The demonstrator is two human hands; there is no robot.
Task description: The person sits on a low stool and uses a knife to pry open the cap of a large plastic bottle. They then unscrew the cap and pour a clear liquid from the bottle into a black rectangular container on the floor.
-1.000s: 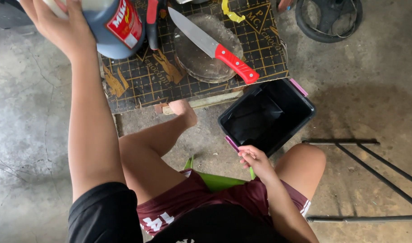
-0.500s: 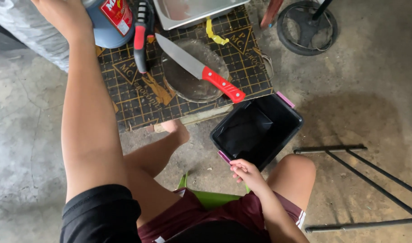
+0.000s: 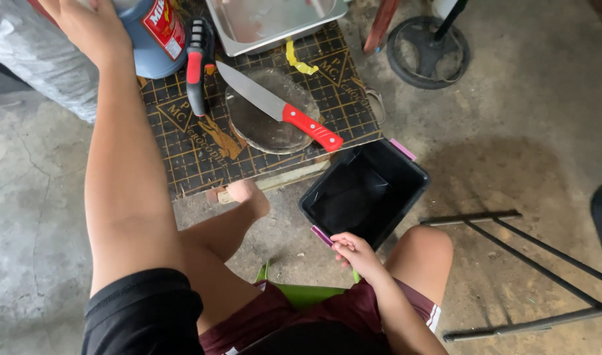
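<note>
My left hand [image 3: 90, 26] reaches far forward and rests on the top of a blue bottle with a red label [image 3: 150, 36] at the back left of a dark gridded cutting mat [image 3: 196, 151]. My right hand [image 3: 353, 253] grips the near rim of a black plastic bin [image 3: 363, 190] with a black liner, on the floor by my right knee. A red-handled kitchen knife [image 3: 281, 108] lies across a round wooden board [image 3: 268, 121] on the mat. A red and black peeler-like tool [image 3: 196, 72] lies next to the bottle.
A metal tray [image 3: 275, 20] sits at the mat's far edge with a yellow scrap [image 3: 298, 59] beside it. A round fan base [image 3: 429, 56] stands on the concrete floor at the back right. Black metal legs [image 3: 511, 256] cross the floor at right. I sit on a green stool [image 3: 304, 292].
The view has shifted so the mat, knife and bin sit lower in the frame. My left hand stays on the bottle and my right hand stays on the bin's rim.
</note>
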